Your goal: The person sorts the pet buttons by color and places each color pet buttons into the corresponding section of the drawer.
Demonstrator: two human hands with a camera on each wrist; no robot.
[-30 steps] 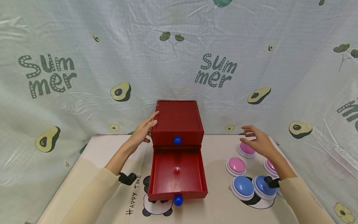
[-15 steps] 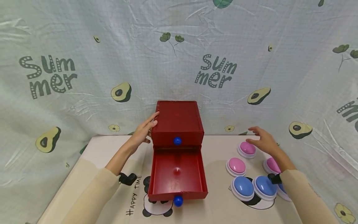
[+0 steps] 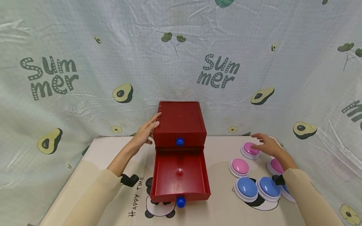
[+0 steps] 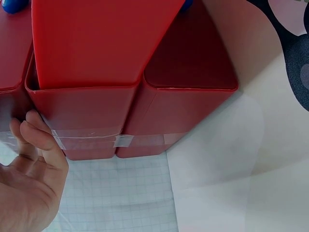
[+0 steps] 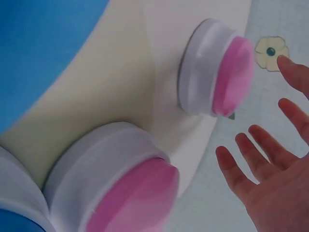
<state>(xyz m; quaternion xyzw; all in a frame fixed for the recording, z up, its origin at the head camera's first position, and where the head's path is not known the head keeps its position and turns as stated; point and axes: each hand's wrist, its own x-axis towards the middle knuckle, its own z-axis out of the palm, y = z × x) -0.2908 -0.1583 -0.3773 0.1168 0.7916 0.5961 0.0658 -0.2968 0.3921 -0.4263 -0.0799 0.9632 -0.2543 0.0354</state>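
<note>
A red drawer cabinet (image 3: 181, 117) with blue knobs stands at the table's middle, against the curtain. Below its top unit, one drawer (image 3: 181, 179) is pulled out with nothing inside; the left wrist view shows another closed unit (image 4: 193, 53) beneath it. My left hand (image 3: 142, 136) rests against the cabinet's left side, fingertips at the top edge. My right hand (image 3: 268, 146) hovers by the far pink push button (image 3: 250, 149), overlapping its rim in the head view. In the right wrist view its fingers (image 5: 251, 159) are spread and hold nothing.
Nearer the front are a pink button (image 3: 240, 166), another pink button (image 3: 276, 166) by the right wrist, and blue buttons (image 3: 247, 187), one partly under the right sleeve. A patterned curtain (image 3: 181, 62) closes off the back and sides. Panda prints mark the tabletop (image 3: 217, 201).
My right hand has moved a little to the right and lower, uncovering more of the far pink button. The left hand, cabinet and drawer stay as they were.
</note>
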